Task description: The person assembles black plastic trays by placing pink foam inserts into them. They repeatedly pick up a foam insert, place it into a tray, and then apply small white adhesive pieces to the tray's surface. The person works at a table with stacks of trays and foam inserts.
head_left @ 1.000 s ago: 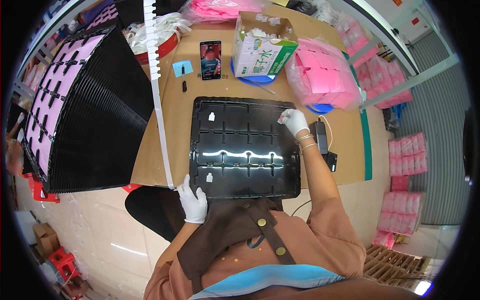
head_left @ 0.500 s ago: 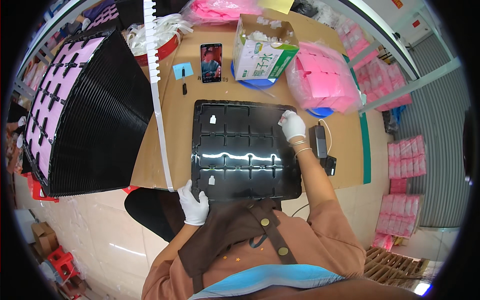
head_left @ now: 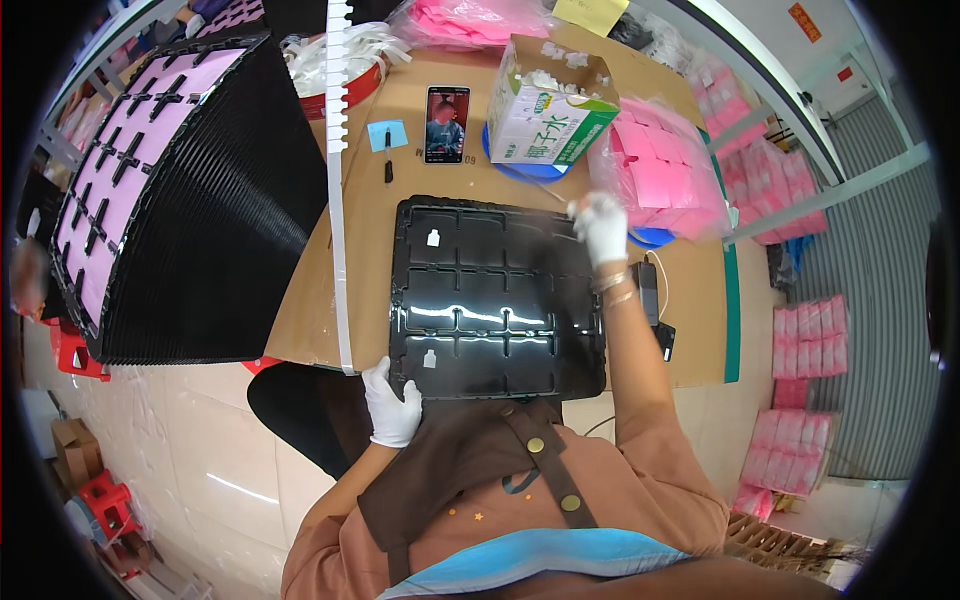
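Head view: left hand (head_left: 393, 405), thumb wide, should steady black tray (head_left: 480, 283) at near-left corner; right hand (head_left: 603, 228) blurred, can't tell grip.

Left white-gloved hand (head_left: 393, 412) at near-left corner of black rectangular plastic compartment tray (head_left: 480, 283), on brown cardboard-covered tabletop (head_left: 690, 335). Right white-gloved hand (head_left: 603, 230) blurred at far-right corner, grip unclear. Small white bottle-shaped pieces (head_left: 433, 238) in two left-column compartments. White-and-green cardboard carton (head_left: 540, 128) beyond.
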The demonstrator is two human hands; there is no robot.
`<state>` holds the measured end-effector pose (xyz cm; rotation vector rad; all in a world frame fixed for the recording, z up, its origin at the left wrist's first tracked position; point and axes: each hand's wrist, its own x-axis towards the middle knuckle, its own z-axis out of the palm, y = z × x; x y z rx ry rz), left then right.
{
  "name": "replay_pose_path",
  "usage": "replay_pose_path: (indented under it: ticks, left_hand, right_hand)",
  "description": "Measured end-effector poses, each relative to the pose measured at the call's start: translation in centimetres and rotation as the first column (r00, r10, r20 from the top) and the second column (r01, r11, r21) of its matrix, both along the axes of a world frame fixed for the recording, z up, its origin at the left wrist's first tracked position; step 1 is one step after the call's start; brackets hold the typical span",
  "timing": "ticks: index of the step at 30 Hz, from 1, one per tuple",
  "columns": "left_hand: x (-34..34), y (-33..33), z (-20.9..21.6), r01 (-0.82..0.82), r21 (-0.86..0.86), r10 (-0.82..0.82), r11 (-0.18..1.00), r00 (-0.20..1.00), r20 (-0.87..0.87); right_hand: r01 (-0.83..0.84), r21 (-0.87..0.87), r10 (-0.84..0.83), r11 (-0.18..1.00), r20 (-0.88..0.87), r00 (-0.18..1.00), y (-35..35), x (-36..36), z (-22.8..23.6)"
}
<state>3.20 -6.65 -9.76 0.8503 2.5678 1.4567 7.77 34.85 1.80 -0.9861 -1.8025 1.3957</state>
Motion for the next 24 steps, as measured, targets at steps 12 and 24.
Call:
replay_pose_path:
  ticks: [12, 24]
  left_hand:
    - [-1.0, 1.7, 1.3, -0.034, -0.128, 0.028, 0.991, 0.998, -0.049]
    - [-1.1, 1.2, 1.3, 0.001, -0.118, -0.009, 0.993, 0.998, -0.063]
  right_hand:
    - [-0.033, 0.861, -0.149, 0.507, 0.125, 0.981, 11.1, -12.3, 8.8]
    - [-0.578, 0.388, 0.242, 0.718, 0.64, 0.729, -10.4, -12.7, -6.8]
